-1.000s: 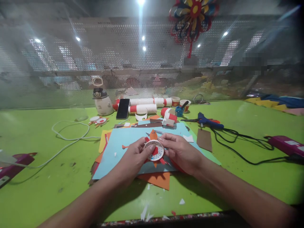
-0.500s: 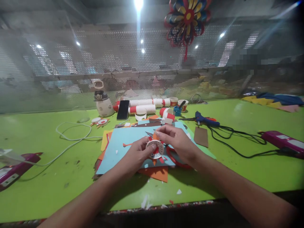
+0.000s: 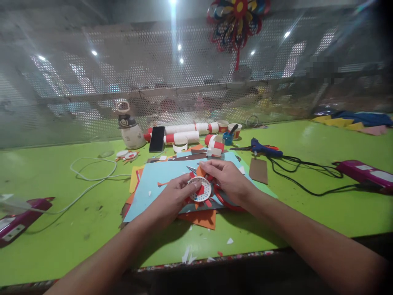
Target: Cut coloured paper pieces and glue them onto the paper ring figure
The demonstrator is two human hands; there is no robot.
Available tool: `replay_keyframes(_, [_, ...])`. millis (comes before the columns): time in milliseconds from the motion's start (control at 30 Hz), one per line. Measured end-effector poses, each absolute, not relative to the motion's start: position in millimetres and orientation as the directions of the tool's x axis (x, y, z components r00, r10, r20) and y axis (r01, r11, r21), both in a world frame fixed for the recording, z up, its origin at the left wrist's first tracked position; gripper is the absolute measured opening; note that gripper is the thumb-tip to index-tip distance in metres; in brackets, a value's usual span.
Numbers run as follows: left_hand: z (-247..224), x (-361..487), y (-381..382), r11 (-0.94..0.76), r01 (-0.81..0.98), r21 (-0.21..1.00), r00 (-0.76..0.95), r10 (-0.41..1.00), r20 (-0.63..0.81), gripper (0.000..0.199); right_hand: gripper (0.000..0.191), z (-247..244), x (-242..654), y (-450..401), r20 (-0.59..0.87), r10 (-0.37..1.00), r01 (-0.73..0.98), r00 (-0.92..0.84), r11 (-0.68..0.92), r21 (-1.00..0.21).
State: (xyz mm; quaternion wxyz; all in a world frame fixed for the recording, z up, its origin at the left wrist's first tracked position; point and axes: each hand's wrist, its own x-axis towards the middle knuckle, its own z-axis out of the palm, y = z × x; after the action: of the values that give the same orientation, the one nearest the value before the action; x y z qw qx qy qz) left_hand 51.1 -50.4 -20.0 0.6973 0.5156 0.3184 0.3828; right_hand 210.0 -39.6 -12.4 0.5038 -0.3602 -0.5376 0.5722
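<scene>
My left hand [image 3: 178, 190] is closed on a small round paper disc [image 3: 206, 195], white with dark marks around a red centre. Its thumb lies across the disc's face. Red and orange paper strips stick out around the rim. At the disc's upper edge, my right hand [image 3: 229, 178] pinches an orange paper piece [image 3: 201, 171]. Below both hands lies a light blue paper sheet [image 3: 144, 200] on a stack of coloured paper. Red-handled scissors [image 3: 225, 200] rest on the sheet, partly hidden by my right hand.
Behind the paper are a phone [image 3: 157, 139], white and red paper tubes [image 3: 184, 137], a bottle [image 3: 132, 133] and a blue paint pot [image 3: 227, 138]. A blue glue gun [image 3: 260, 148] with a black cable lies right. Purple power strips [image 3: 365, 174] sit at both sides.
The disc has turned a little, so its face shows more fully towards me. My right fingers still pinch the orange piece, of which more shows. The whole view has shifted slightly.
</scene>
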Motion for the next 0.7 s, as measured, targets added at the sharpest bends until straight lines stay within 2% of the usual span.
replay_keyframes(133, [-18,46,-45,0.087,-0.277,0.957,0.419,0.907,0.039,0.016,0.045,-11,209,-39,0.087,0.983,-0.191,-0.162,0.056,-0.980])
replay_keyframes(300, [-15,39,-37,0.009,-0.310,0.951,0.238,0.969,0.068,0.018,0.046,-17,210,-37,0.048,0.995,-0.122,-0.085,0.037,-0.992])
replay_keyframes(467, [-12,38,-36,-0.063,-0.375,0.925,0.149,0.980,0.128,0.017,0.032,-22,208,-44,0.065,0.970,0.021,-0.236,0.072,-0.997])
replay_keyframes(600, [-10,40,-41,-0.056,-0.428,0.902,0.190,0.970,0.150,0.015,0.027,-21,200,-52,-0.004,0.918,0.041,-0.396,0.013,-0.999])
replay_keyframes(700, [-9,42,-44,-0.009,-0.426,0.905,0.244,0.962,0.124,0.018,0.030,-21,195,-54,0.004,0.913,0.022,-0.409,0.014,-1.000])
